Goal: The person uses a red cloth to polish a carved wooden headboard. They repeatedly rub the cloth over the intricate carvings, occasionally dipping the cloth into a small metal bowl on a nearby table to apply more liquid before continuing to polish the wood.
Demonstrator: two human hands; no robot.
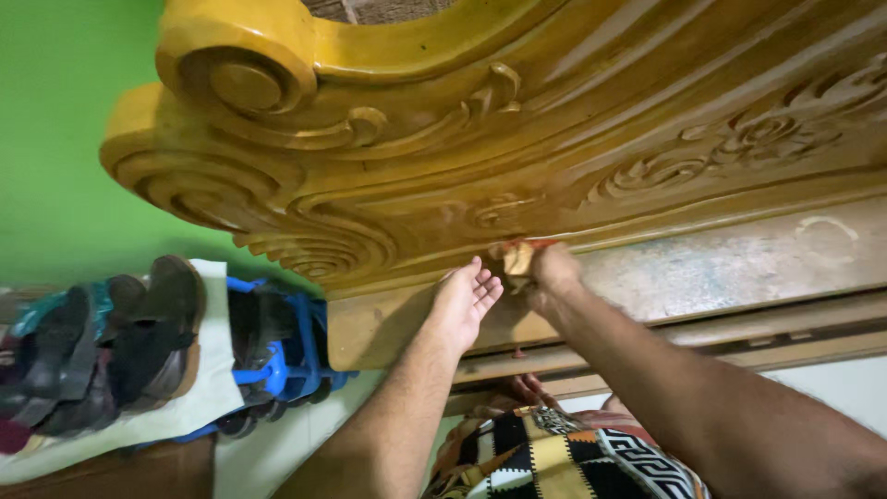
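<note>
Left hand (pixel 465 300) pressed flat, fingers spread, against the lower edge of a carved yellow wooden headboard (pixel 517 129), holding nothing. Right hand (pixel 552 270) just beside it, grip closed around a small crumpled pad (pixel 517 258) (tan with a touch of red, kind unclear), held against the underside of the carved rail. Below the carving, a plain worn wooden panel (pixel 730 268). Far left, against a green wall (pixel 51 157), dark sandals (pixel 111 342) stacked on a blue rack (pixel 286 356) with a white sheet between. At the bottom edge, black, white and yellow patterned cloth (pixel 573 462).
</note>
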